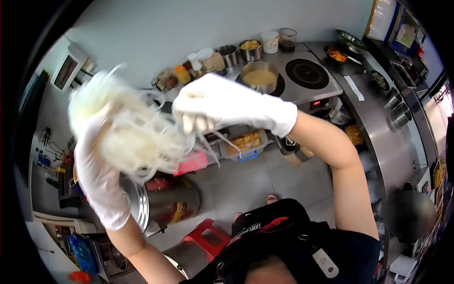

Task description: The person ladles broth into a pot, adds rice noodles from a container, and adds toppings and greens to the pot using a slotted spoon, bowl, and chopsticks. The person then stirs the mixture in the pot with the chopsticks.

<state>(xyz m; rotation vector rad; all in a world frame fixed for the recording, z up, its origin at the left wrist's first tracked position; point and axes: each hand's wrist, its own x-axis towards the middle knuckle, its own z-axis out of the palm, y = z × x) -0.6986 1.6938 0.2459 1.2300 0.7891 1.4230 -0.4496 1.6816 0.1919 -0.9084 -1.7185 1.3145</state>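
A big loose clump of flat white noodles (142, 137) hangs in the air at the left of the head view, blurred by motion. Under and around its left side is my left hand (90, 146), in a white glove, closed on the clump; its fingers are mostly hidden by the strands. My right hand (208, 102), also gloved in white, is held at the clump's right edge with its fingers curled in. A few strands trail below the right hand, and its fingers appear to grip some of them.
Beyond my hands, a pot of pale liquid (259, 78) stands on the cooktop (307, 74), beside jars and containers. Below are a large metal drum (172, 201), a red stool (203, 236) and a clear food bin (243, 144). A steel counter (378, 118) runs along the right.
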